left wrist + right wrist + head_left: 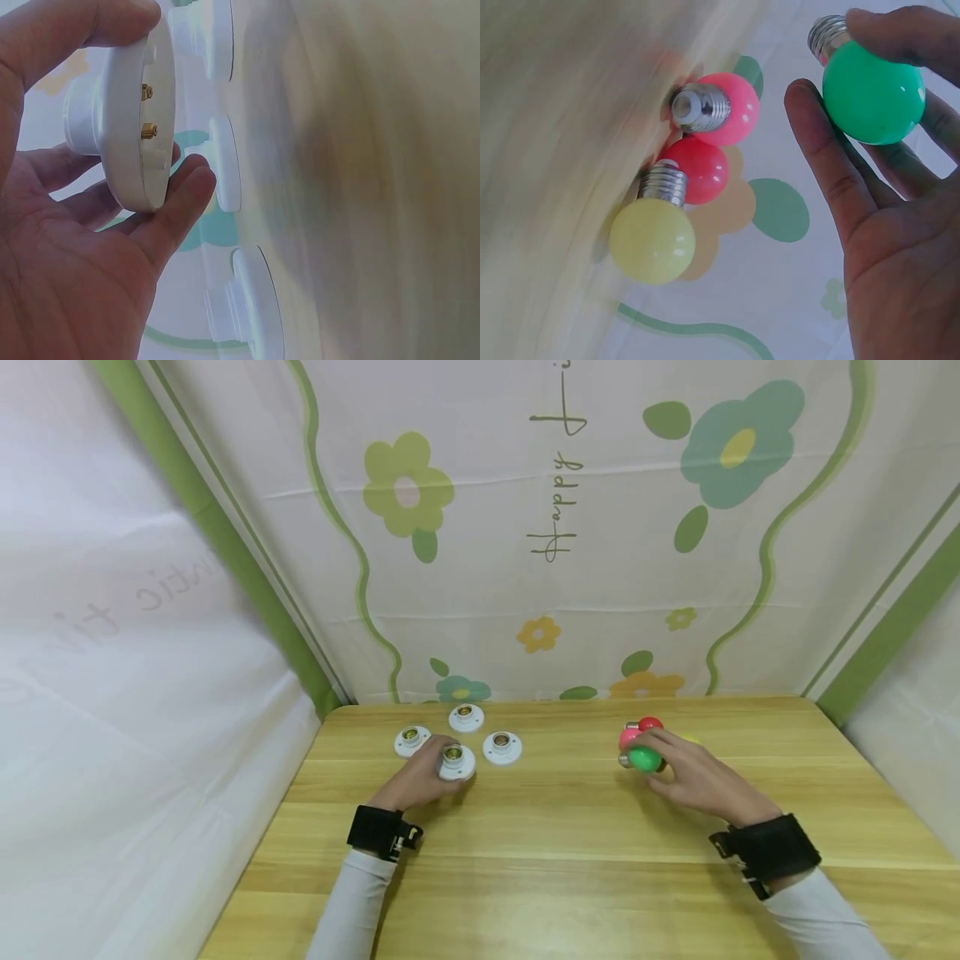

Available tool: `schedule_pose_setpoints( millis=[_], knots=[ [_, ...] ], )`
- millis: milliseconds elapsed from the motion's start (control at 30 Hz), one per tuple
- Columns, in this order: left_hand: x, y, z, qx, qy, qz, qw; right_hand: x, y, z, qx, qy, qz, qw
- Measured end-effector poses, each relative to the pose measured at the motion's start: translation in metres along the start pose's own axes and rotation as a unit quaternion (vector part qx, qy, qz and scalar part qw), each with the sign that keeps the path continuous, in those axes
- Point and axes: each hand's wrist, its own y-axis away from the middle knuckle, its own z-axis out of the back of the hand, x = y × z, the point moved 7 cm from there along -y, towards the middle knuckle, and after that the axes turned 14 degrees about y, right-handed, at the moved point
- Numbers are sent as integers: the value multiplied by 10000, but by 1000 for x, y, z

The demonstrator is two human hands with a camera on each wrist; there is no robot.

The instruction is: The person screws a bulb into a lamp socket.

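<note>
Twice gripping: toward ten o'clock over the desk, a lamp socket by its rim in the left hand, probably to leave its mouth clear, and toward two, a green bulb by its globe in the right hand, likely sparing the threads.

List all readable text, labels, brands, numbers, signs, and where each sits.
"Happy": back fabric panel, sideways; following letters, perhaps "Ti", cut off at the head view's top edge.
"ntic ti": left fabric panel, mirrored, faint, partial.
Bulbs, sockets, wrist straps: no legible text; any small marks can't be read.
</note>
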Motion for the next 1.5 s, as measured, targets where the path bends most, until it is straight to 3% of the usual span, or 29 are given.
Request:
schedule_pose_setpoints(
  millis=[433, 700, 1100, 1500],
  knots=[
    [-8, -3, -4, 49, 4, -34, 10000, 12, -12, 6, -553, 259, 412, 9973],
    [-12, -6, -7, 71, 0, 50, 10000, 14, -18, 6, -377, 135, 283, 9988],
    [-23, -12, -12, 124, 52, -253, 9996, 15, -24, 9, -300, 58, 186, 9994],
    [-28, -15, -19, 230, 99, -240, 9994, 19, -31, 9, -50, -131, -38, 9999]
  ],
)
